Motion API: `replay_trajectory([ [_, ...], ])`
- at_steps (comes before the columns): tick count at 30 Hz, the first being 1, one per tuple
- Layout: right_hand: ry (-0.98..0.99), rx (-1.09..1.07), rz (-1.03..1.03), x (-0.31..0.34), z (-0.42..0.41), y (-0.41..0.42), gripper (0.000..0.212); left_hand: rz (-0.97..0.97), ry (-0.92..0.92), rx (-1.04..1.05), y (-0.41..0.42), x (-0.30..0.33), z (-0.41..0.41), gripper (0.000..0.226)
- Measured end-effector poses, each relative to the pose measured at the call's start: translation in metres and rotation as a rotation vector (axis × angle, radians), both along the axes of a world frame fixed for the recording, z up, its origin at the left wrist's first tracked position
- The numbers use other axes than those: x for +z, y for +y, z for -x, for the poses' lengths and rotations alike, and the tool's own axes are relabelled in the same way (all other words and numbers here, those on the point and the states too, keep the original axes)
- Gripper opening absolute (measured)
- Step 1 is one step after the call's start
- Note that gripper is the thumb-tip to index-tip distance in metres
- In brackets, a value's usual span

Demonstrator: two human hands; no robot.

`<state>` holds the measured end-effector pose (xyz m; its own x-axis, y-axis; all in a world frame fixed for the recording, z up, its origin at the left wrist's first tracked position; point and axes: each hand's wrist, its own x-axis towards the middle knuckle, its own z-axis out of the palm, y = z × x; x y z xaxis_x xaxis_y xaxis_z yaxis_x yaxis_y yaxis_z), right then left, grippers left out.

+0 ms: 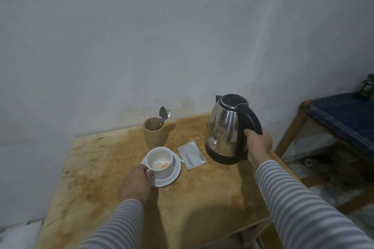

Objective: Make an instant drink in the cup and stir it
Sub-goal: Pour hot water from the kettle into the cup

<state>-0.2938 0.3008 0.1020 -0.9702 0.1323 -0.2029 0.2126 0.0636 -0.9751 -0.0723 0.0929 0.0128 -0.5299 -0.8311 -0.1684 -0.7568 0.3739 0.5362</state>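
Head view: white cup (160,161) on saucer (169,176) near middle of stained wooden surface (202,198), pale and orange powder inside. Left hand (137,183) pinching cup handle. Right hand (258,142) wrapped around black handle of steel kettle (224,129). Silver sachet (191,155) flat between saucer and kettle. Spoons (163,116) upright in wooden holder (154,132) behind cup.

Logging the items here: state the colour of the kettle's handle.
Black. The kettle's handle shows best in the head view, gripped by the right hand.
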Motion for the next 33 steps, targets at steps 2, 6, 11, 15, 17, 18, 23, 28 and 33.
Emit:
replay_trajectory([
  [2,0.03,0.029,-0.028,0.006,0.001,-0.001,0.017,-0.003,-0.008,0.006,0.001,0.003,0.0,0.016],
  [6,0.122,0.12,-0.171,0.024,0.009,0.0,0.006,-0.042,-0.004,0.02,0.002,0.006,0.003,0.016],
  [11,0.241,0.199,-0.313,0.051,0.008,-0.006,0.002,-0.078,0.015,0.047,0.005,0.01,0.007,0.02],
  [15,0.264,0.281,-0.388,0.056,-0.001,-0.015,0.012,-0.159,0.086,0.098,0.006,0.011,0.007,0.022],
  [17,0.298,0.333,-0.431,0.056,-0.006,-0.019,0.013,-0.169,0.099,0.108,0.007,0.012,0.007,0.023],
  [18,0.326,0.359,-0.464,0.058,-0.008,-0.021,0.014,-0.166,0.102,0.103,0.007,0.012,0.008,0.024],
  [23,0.458,0.499,-0.647,0.065,-0.021,-0.035,0.011,-0.194,0.133,0.1,0.007,0.008,0.004,0.026],
  [28,0.568,0.595,-0.797,0.073,-0.028,-0.045,0.009,-0.194,0.139,0.103,0.009,0.004,0.003,0.033],
  [33,0.616,0.688,-0.919,0.079,-0.033,-0.052,0.006,-0.201,0.144,0.096,0.01,0.004,0.001,0.039],
])
